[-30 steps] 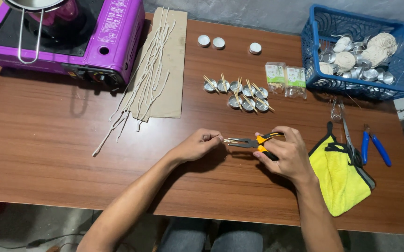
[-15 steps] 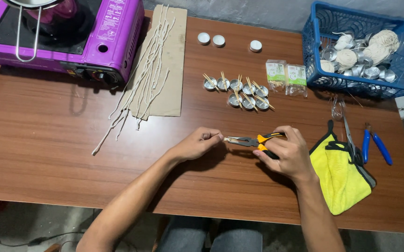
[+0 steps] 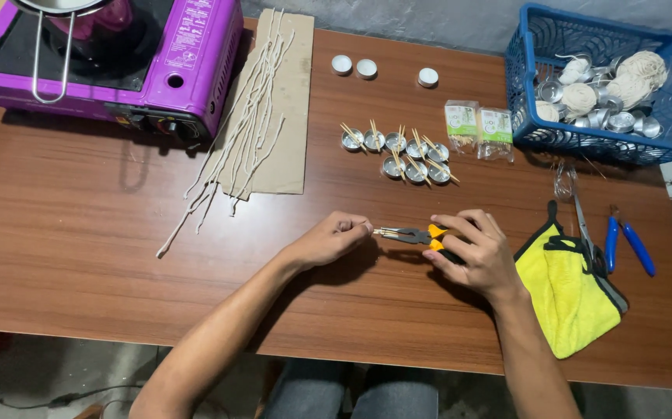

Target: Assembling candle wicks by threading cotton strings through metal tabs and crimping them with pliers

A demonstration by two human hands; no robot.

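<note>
Just one camera here, worn on the person's head and tilted steeply down, so you're looking over the near edge of the reddish-brown wooden worktop (image 3: 79, 256) toward its far side. Both forearms come in from the bottom of the frame, and the left hand (image 3: 328, 239) and right hand (image 3: 475, 250) sit a bit below centre, fairly near the lens. It's wide enough to catch the purple portable gas stove (image 3: 118, 62) at top left and the blue plastic basket (image 3: 607, 85) at top right. No second view, so nothing overlaps.
</note>
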